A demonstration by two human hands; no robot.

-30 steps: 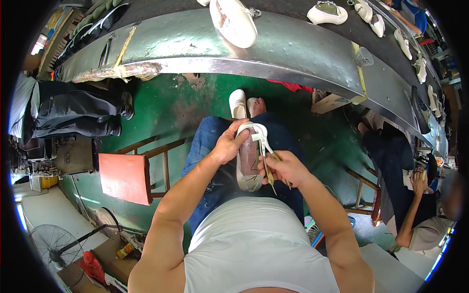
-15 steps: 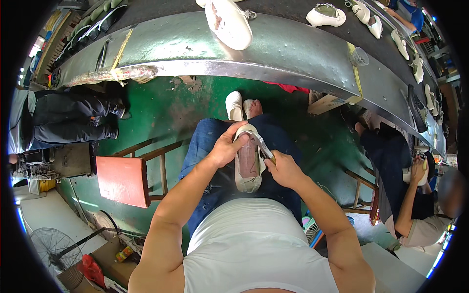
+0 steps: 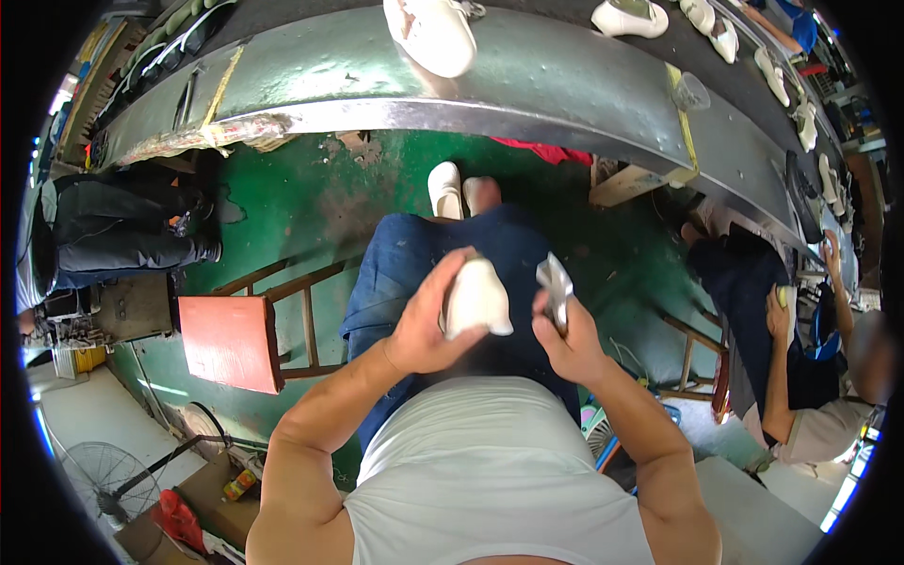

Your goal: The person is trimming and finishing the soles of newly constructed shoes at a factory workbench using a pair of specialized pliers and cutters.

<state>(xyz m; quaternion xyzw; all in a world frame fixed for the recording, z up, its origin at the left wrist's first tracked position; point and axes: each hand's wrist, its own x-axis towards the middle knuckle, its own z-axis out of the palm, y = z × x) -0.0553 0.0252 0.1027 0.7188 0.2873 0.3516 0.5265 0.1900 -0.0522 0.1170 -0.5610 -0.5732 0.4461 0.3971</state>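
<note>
Above my lap, my left hand is closed around a white shoe upper stretched on a last, held tilted up with its rounded end facing me. To its right, apart from the shoe, my right hand grips metal lasting pincers. The shiny head of the pincers points up and away; most of the handles are hidden in my palm. Beyond my knees, another white shoe rests on the metal edge of the workbench.
More white shoes stand along the bench, beside a clear plastic cup. A red-topped stool is at my left. People sit on both sides; the right one's hand holds a light-coloured piece. A fan stands lower left.
The shoe has been turned from sole-up, lying lengthwise, to tilted up toward me. My right hand has drawn the pincers off its edge, to the right. My head view has shifted slightly.
</note>
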